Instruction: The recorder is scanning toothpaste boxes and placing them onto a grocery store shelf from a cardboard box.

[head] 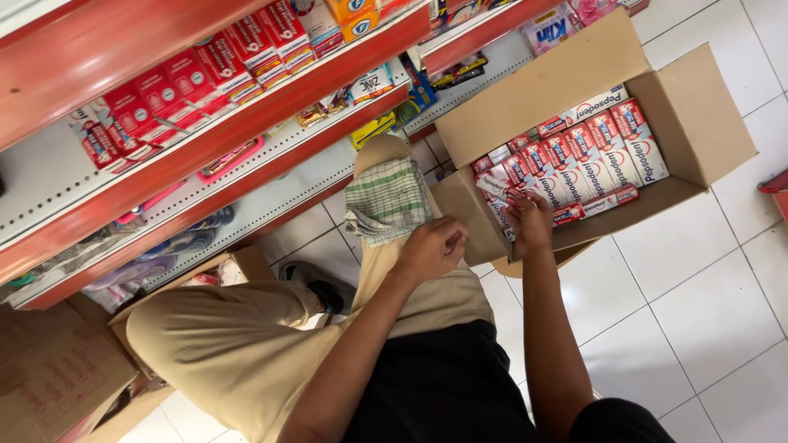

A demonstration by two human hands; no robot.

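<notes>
At frame centre, the left hand clamps a checked cloth draped over the knee; the right hand grips a toothpaste carton (red-and-white) inside the cardboard box.

A single head-worn camera is looking steeply down over the person's lap and arms, tilting so the red shelves are running diagonally across the upper left. It is sitting close above the open cardboard box (upper right), taking in the white tiled floor beyond.
</notes>
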